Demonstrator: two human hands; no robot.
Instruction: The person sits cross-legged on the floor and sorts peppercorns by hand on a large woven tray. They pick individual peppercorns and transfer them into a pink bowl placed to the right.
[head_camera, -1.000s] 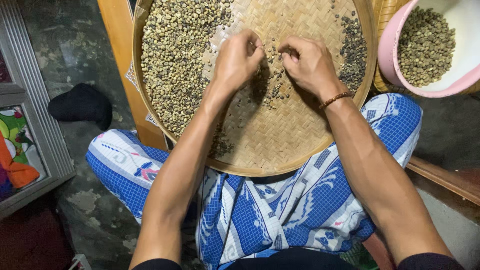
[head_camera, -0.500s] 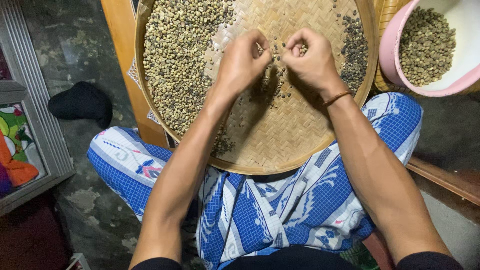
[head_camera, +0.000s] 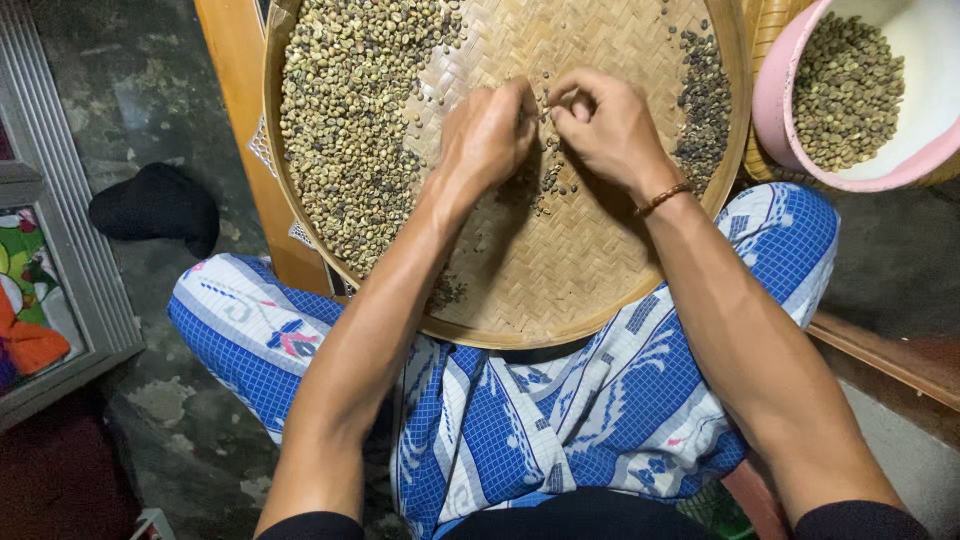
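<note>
A round woven bamboo tray (head_camera: 560, 290) rests on my lap. A large heap of pale greenish beans (head_camera: 350, 110) covers its left side, and a strip of darker beans (head_camera: 705, 100) lies along its right edge. My left hand (head_camera: 490, 135) and my right hand (head_camera: 610, 125) meet over the tray's middle, fingers curled and pinching among a few scattered beans (head_camera: 545, 180). Whether either hand holds beans is hidden by the fingers. A thin bracelet (head_camera: 662, 200) circles my right wrist.
A pink bowl (head_camera: 800, 160) with pale beans inside stands at the upper right. A wooden plank (head_camera: 235, 90) runs under the tray's left side. A black object (head_camera: 155, 205) lies on the stone floor at left, beside a framed colourful picture (head_camera: 40, 300). My legs wear blue patterned cloth (head_camera: 540, 430).
My two hands have drawn closer together over the tray's middle and shifted slightly. The view has tilted a little; the bean heaps look unchanged.
</note>
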